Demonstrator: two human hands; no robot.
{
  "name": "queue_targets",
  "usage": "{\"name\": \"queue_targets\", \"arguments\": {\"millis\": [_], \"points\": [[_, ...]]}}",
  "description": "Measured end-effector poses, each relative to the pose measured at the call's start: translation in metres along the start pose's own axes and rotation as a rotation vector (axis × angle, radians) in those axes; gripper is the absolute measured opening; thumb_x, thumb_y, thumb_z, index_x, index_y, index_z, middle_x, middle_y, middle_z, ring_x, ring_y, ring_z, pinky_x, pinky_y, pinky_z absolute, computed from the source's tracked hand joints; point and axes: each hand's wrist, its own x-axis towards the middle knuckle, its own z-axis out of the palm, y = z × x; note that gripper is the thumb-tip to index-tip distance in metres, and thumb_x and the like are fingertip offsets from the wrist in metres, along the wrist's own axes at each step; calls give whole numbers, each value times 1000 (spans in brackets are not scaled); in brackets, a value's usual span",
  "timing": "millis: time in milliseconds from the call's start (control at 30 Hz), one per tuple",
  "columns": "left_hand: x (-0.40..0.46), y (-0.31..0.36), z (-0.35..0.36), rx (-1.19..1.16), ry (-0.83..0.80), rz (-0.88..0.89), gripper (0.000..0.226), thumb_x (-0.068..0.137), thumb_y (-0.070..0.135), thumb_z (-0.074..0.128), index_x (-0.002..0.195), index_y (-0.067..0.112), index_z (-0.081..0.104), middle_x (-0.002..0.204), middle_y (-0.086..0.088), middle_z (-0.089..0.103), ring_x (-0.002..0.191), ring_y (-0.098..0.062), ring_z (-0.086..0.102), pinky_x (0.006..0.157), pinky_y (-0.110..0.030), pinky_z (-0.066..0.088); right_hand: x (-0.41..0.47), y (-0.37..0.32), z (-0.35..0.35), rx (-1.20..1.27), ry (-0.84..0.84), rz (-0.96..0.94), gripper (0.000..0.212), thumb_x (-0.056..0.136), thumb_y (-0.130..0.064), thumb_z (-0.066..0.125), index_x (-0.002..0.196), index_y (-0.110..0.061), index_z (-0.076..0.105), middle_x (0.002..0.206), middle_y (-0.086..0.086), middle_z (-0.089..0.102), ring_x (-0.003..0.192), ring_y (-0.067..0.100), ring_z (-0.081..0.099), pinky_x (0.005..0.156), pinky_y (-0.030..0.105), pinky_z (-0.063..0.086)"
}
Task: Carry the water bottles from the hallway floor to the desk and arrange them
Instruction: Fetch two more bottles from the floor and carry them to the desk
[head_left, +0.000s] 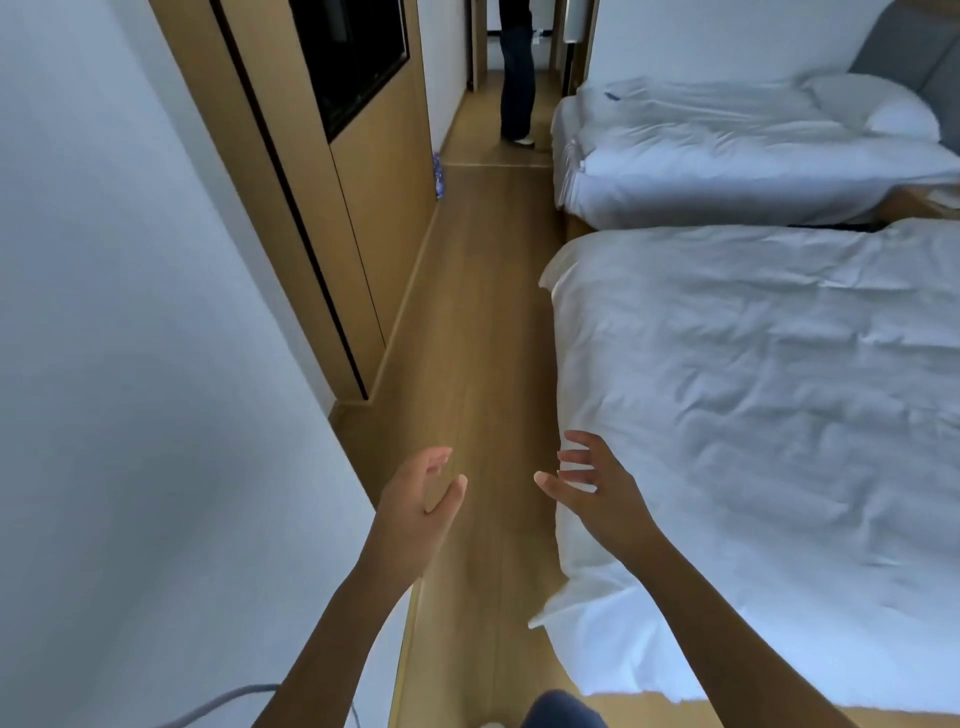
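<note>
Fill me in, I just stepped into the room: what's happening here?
A person is walking down the wooden floor between the wall and two white beds. The left hand and right hand are both out in front, open and empty. Something blue and white, maybe the bottles, sits on the floor by the wood panel ahead, too small to tell. Another person stands in the hallway beyond. No desk is in view.

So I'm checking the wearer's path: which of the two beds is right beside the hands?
The near bed, its white duvet corner just under the right hand. The far bed lies farther up the room and has the pillow.
</note>
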Motion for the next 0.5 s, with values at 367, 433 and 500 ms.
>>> {"name": "queue_targets", "arguments": {"millis": [367, 433, 500], "points": [[289, -7, 27, -43, 28, -54, 36, 95, 34, 59, 130, 28, 52, 129, 15, 55, 121, 1, 49, 97, -17, 37, 297, -21, -16, 22, -75, -2, 64, 81, -44, 76, 136, -32, 45, 120, -12, 55, 101, -1, 58, 70, 12, 45], [343, 4, 28, -53, 49, -65, 35, 95, 33, 58, 129, 26, 53, 129, 13, 56, 121, 0, 50, 101, -22, 39, 356, -35, -24, 26, -87, -22, 63, 81, -43, 76, 135, -32, 46, 119, -12, 57, 99, -1, 60, 70, 11, 46], [400, 16, 27, -59, 82, -78, 34, 95, 33, 58, 128, 26, 53, 128, 12, 56, 122, -2, 51, 103, -27, 41, 415, -52, -33, 46, -94, -26, 62, 80, -41, 78, 134, -32, 47, 118, -10, 58, 97, 0, 62, 71, 11, 48]]}}
